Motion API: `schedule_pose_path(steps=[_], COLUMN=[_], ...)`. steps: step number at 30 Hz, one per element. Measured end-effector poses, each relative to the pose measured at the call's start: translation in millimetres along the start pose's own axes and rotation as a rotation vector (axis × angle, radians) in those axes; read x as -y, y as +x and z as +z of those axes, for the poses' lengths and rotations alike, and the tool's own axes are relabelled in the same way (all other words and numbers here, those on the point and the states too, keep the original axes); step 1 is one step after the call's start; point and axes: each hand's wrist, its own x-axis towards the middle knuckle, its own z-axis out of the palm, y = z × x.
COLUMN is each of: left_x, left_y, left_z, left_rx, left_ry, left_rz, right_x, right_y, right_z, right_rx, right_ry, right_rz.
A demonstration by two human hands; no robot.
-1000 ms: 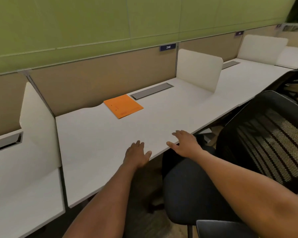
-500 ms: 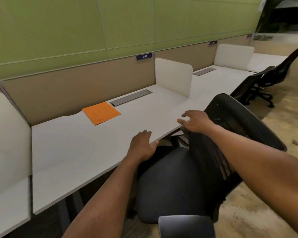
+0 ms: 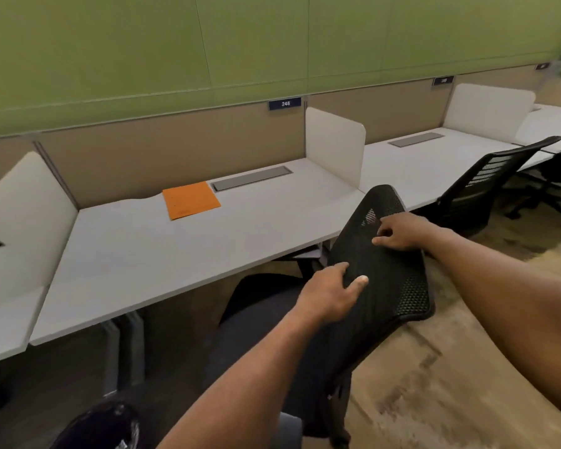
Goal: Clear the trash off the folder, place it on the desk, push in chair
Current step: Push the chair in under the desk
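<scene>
An orange folder (image 3: 190, 199) lies flat near the back of the white desk (image 3: 162, 251), with nothing on top of it. A black mesh office chair (image 3: 386, 280) stands at the desk's front right, its seat partly under the desk edge. My left hand (image 3: 332, 294) grips the left edge of the chair's backrest, thumb on the rear face. My right hand (image 3: 399, 231) rests on the upper part of the backrest with fingers curled against the mesh.
White divider panels (image 3: 336, 142) bound the desk on both sides. A grey cable tray lid (image 3: 251, 178) sits behind the folder. Another black chair (image 3: 486, 186) stands at the desk to the right. Wood-look floor (image 3: 434, 384) lies to my right.
Both hands left the desk edge and went to the chair's backrest. The chair turned so its back faces me. My view swung to the right.
</scene>
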Motion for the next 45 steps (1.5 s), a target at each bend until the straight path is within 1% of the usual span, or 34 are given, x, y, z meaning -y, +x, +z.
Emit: schedule_pose_path(steps=[2,4,6,10,15,17,19,21,23,24,26,28,31,33,35,38,40,43,45], left_x=[-26.6,-48.7,-65.0,-84.6,-90.1,-84.7,-76.8,-66.9,-54.9,-47.5,-29.0,-6.9,21.7,36.4,47.8,61.0,66.6,70.1,69.4], left_y=[2.3,7.2,12.6,16.1,5.3,-7.9,-26.8,-49.0,-74.6,-87.9,-114.6,-138.8,-168.3,-182.6,-193.5,-205.3,-210.8,-217.0,-218.4], left_z=[23.7,43.6,60.3,80.7,72.5,65.0,56.4,46.0,34.7,29.2,18.5,8.2,-10.3,-22.5,-32.3,-43.1,-47.8,-51.1,-52.3], left_rx=[0.023,0.032,0.041,-0.020,-0.041,-0.016,0.034,0.069,0.067,0.054,0.020,-0.044,-0.151,-0.172,-0.157,-0.171,-0.190,-0.255,-0.322], left_ry=[0.008,0.079,0.146,0.174,0.286,0.297,0.298,0.317,0.354,0.372,0.408,0.450,0.509,0.529,0.542,0.553,0.567,0.604,0.561], left_rz=[-0.013,-0.036,-0.102,-0.210,-0.167,-0.172,-0.190,-0.220,-0.261,-0.280,-0.313,-0.332,-0.334,-0.309,-0.281,-0.226,-0.187,-0.167,-0.173], right_x=[-10.2,-13.4,-14.9,-18.4,-15.5,-8.2,0.9,10.8,20.8,25.4,35.0,46.6,64.1,68.4,64.4,53.4,50.5,53.9,56.9], right_y=[-1.3,-3.7,-7.9,-21.6,-42.0,-54.9,-71.5,-88.9,-104.4,-110.9,-121.6,-130.9,-142.4,-149.0,-154.0,-159.0,-161.3,-161.3,-160.3], right_z=[9.6,16.0,18.9,23.3,23.3,23.8,28.1,34.9,40.3,42.9,50.8,59.2,68.0,71.2,73.5,80.5,83.0,80.0,75.3], right_rx=[0.012,-0.010,-0.037,-0.033,-0.079,-0.093,-0.145,-0.263,-0.405,-0.451,-0.491,-0.538,-0.613,-0.658,-0.642,-0.537,-0.537,-0.538,-0.537], right_ry=[0.014,0.038,0.062,0.076,0.132,0.148,0.139,0.108,0.116,0.145,0.226,0.281,0.304,0.287,0.324,0.343,0.348,0.365,0.371], right_rz=[-0.071,-0.093,-0.108,-0.131,-0.151,-0.154,-0.115,-0.088,-0.100,-0.103,-0.087,-0.057,-0.031,-0.001,-0.004,-0.045,-0.046,-0.051,-0.033])
